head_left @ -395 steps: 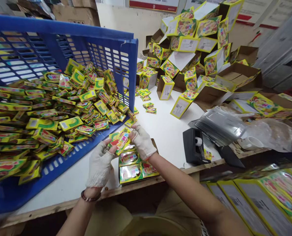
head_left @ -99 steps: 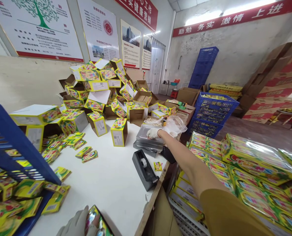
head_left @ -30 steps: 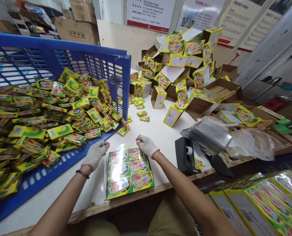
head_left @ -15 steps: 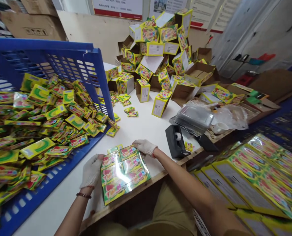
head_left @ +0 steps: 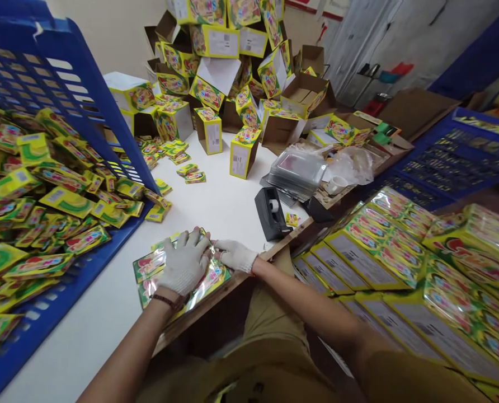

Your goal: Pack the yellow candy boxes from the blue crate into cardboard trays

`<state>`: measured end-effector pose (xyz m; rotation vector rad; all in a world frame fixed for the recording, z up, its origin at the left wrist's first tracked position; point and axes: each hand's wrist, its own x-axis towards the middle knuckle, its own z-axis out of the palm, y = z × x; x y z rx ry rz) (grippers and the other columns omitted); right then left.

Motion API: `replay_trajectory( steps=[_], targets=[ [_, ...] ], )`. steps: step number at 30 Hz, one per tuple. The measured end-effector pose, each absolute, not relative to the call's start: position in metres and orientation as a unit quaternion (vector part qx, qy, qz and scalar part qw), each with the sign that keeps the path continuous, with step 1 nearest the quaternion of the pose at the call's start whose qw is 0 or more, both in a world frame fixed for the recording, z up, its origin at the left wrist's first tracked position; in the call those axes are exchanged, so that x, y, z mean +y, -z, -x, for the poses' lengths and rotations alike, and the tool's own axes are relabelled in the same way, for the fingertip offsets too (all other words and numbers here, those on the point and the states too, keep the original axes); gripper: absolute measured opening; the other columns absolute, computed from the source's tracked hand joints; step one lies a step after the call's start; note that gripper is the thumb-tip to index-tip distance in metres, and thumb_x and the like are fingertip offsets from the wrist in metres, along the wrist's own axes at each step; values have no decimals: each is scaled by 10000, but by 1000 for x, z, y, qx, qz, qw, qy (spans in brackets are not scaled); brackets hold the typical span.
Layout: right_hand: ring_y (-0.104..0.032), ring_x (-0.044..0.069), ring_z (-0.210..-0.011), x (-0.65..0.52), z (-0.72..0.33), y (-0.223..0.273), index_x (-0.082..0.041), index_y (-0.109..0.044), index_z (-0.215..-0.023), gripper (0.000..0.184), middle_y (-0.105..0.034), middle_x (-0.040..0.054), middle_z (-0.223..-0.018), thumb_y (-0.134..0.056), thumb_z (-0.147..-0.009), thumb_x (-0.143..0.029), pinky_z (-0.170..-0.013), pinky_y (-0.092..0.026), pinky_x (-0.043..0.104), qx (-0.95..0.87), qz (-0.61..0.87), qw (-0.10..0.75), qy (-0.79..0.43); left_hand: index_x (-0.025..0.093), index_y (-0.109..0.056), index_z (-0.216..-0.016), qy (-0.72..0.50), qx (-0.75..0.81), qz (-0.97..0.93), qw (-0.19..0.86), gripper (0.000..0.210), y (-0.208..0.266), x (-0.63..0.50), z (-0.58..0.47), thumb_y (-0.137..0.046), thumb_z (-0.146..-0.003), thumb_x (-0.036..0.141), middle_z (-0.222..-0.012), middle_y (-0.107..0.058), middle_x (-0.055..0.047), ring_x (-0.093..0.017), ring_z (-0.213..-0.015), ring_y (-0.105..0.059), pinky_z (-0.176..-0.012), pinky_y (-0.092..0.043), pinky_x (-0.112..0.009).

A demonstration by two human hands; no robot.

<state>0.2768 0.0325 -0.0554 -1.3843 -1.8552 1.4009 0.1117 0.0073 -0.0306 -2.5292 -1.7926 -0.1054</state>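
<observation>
A flat, yellow and green display box with a glossy clear cover lies near the table's front edge. Spread flat across its top is my left hand, in a white knitted glove, hiding the middle. My right hand, gloved too, has its fingers pinched at the box's right edge, close to the left fingertips. What lies between those right fingers is partly hidden. A yellow-green piece shows behind the box's far edge. To the right of my hands stands a black tape dispenser with a roll in it.
A blue basket full of small yellow packs stands at left. Open cartons pile up at the back. Clear plastic covers lie stacked by a white cup. Filled boxes are stacked at lower right.
The box, tilted up between both hands before, now lies flat. My left hand has moved from its left edge onto its top, and my right hand sits lower. The view has turned right.
</observation>
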Motion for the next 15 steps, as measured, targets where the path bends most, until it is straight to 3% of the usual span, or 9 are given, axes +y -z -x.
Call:
replay_trajectory(
  steps=[3, 7, 11, 15],
  targets=[
    [-560, 124, -687, 0, -292, 56, -156, -713, -899, 192, -580, 18, -821, -549, -800, -176, -616, -518, 224, -661, 495, 213, -523, 278, -518, -1375, 19, -570, 821, 27, 464, 31, 8, -114, -400, -945, 404, -1494, -421, -157, -389, -1296, -402, -996, -278, -632],
    [-535, 77, -613, -28, -298, 59, -147, -670, -853, 177, -494, 25, -906, -507, -832, -214, -495, -494, 178, -571, 512, 256, -588, 280, -533, -1366, 20, -569, 821, 41, 552, 29, 6, -112, -474, -891, 555, -1471, -435, -171, -386, -1267, -416, -973, -309, -578],
    [-536, 86, -605, -34, -293, 68, -157, -659, -825, 153, -483, 5, -821, -509, -830, -186, -534, -485, 194, -610, 492, 290, -549, 264, -566, -1335, 39, -570, 819, 64, 560, 31, 5, -112, -506, -866, 562, -1440, -470, -160, -367, -1260, -425, -972, -329, -535],
    [-574, 154, -765, -20, -311, 70, -196, -685, -857, 132, -562, 14, -780, -556, -831, -211, -734, -499, 260, -712, 459, 328, -417, 270, -578, -1328, 30, -551, 829, 89, 551, 38, 13, -109, -473, -868, 555, -1434, -474, -170, -374, -1258, -432, -942, -352, -541]
  ],
)
